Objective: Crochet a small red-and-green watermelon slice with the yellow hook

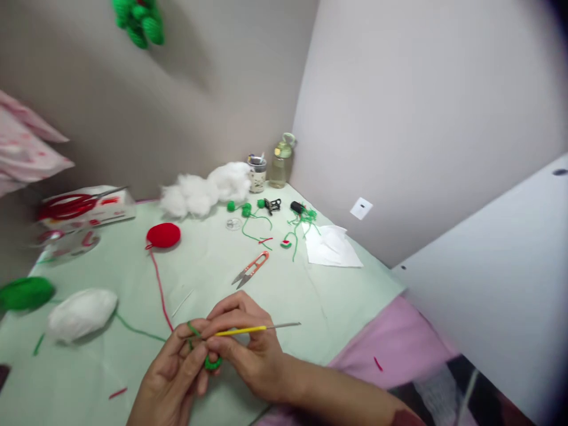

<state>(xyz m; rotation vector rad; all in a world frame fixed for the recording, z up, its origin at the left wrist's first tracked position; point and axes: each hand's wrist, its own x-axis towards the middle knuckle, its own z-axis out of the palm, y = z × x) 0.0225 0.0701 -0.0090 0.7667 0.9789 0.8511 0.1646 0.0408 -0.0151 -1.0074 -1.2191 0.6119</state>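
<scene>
My left hand (171, 373) pinches a small green crocheted piece (212, 363), with green yarn looped over its index finger. That green yarn (137, 332) runs left across the table toward the white yarn ball (83, 313) and the green yarn ball (27, 293). Between the fingers of my right hand (260, 355) is a crochet hook (242, 331) with a yellow grip, its bare metal end pointing right. The hook's other end meets the work at my left fingertips, where the stitches are hidden. Both hands are closed and nearly touching, low over the table.
Orange thread snips (251, 270) lie beyond my hands. A red yarn ball (164, 236), white stuffing (204, 189), small green pieces (247, 209) and white paper (332, 247) are farther back. A bottle (280, 164) and pen cup (257, 176) stand by the wall; red-handled scissors (73, 206) lie left.
</scene>
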